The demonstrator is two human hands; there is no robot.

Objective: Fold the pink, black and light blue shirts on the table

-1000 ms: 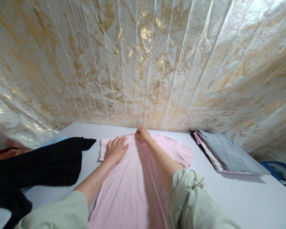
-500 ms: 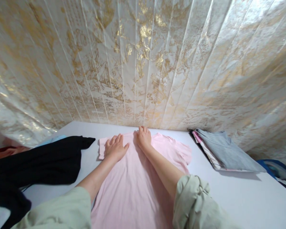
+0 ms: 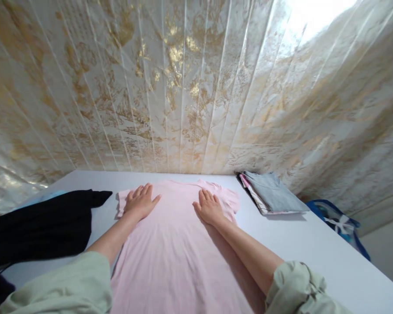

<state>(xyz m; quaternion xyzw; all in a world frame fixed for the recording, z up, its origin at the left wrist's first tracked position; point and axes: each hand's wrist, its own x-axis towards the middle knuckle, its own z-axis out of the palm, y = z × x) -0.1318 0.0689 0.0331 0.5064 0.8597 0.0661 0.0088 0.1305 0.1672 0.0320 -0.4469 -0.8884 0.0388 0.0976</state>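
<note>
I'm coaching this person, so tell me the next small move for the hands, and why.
Probably slide the right hand outward over the pink T-shirt to smooth the near sleeve: it looks creased, while the left hand rests flat beside the opposite sleeve.

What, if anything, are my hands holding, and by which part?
Nothing is held: your left hand and right hand rest palm-down on the upper part of the pink short-sleeved top.
</note>
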